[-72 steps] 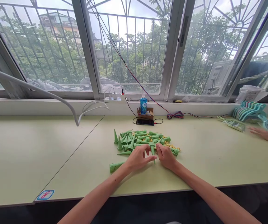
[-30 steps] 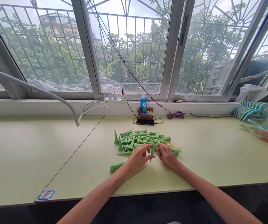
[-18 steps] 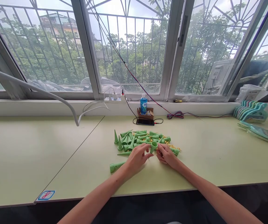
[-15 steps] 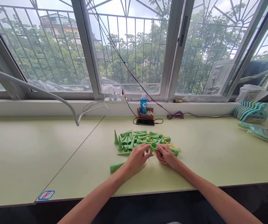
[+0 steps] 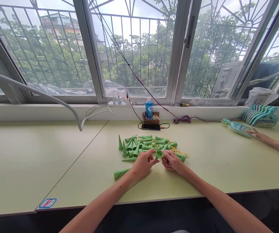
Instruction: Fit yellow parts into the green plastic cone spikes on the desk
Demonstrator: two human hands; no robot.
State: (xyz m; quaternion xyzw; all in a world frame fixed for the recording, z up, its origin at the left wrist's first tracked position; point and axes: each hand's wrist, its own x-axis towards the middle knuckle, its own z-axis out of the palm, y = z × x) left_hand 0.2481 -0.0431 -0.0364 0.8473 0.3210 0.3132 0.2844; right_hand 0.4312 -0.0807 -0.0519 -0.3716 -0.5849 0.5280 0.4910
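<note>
Between my hands, above the front of a pile, is a green plastic watering spike (image 5: 159, 154) with its round open end facing me. My left hand (image 5: 143, 162) grips it from the left with fingers and thumb. On its other side my right hand (image 5: 172, 160) has its fingers closed at the rim; whether a small part sits in that pinch is hidden. Behind them lies the pile of green cone-shaped spikes (image 5: 135, 145), with small yellow pieces (image 5: 180, 152) among them at the right. One separate spike (image 5: 120, 173) rests beside my left forearm.
At the right, a co-worker's hand (image 5: 258, 133) touches a bagged teal bundle (image 5: 238, 128) near a row of pastel hangers (image 5: 261, 116). A phone (image 5: 151, 127) on a cable, a blue bottle (image 5: 149, 109) and coiled wire (image 5: 182, 119) lie toward the window. A white tube (image 5: 56, 99) arches over the left.
The co-worker's hand and the bagged teal bundle have moved left and farther back along the table. My hands and the spike have barely moved.
</note>
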